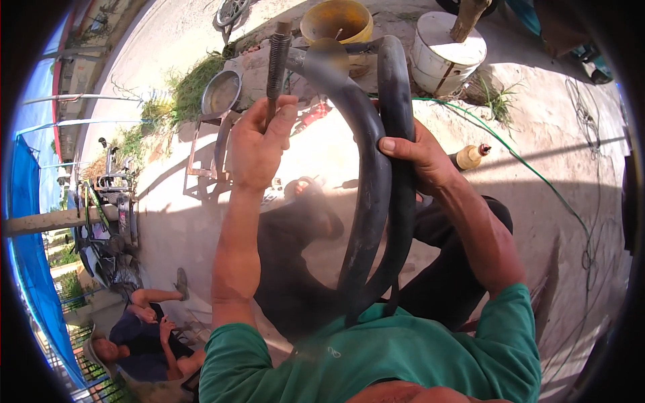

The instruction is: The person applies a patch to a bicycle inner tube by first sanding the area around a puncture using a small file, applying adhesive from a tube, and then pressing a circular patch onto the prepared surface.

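My left hand (pixel 259 144) is closed around the lower end of a dark ridged rod (pixel 276 67), held upright, its exact kind unclear. In my right hand (pixel 422 153) is a black rubber inner tube (pixel 398 101), gripped with the thumb across its near face. Folded into two side-by-side lengths, the tube runs from my lap up toward the far side. A blurry smudge covers part of its upper bend. The rod stands left of the tube, apart from its thick lengths.
A yellow bucket (pixel 366 27) and a white bucket (pixel 440 57) stand at the far side. Left of them, a metal basin (pixel 222 94) sits by a rusty frame (pixel 205 158). A yellowish bottle (pixel 471 156) and green hose (pixel 521 159) lie right. Another person (pixel 138 332) sits lower left, near bicycles (pixel 101 221).
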### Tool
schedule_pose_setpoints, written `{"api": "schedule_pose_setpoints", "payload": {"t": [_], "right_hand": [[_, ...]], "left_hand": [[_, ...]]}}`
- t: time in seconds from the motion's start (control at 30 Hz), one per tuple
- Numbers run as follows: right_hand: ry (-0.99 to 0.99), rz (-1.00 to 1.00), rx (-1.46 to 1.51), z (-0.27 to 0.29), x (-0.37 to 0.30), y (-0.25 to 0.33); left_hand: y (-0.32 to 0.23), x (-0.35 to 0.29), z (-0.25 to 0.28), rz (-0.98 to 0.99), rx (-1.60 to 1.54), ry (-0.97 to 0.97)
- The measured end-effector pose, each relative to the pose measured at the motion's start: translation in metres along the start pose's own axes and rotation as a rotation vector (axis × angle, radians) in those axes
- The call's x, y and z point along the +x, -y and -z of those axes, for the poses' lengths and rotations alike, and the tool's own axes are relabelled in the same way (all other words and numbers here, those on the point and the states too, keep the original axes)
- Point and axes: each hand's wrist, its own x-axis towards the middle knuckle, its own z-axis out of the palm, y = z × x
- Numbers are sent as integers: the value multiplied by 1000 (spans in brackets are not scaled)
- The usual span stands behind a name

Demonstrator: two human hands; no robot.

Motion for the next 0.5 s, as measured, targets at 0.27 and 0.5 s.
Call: {"api": "schedule_pose_setpoints", "payload": {"t": [0.27, 0.5], "right_hand": [[10, -58, -56, 1, -2, 7], [-44, -57, -44, -11, 8, 10]], "left_hand": [[26, -44, 0, -95, -141, 86], [26, -45, 8, -433, 353, 41]]}}
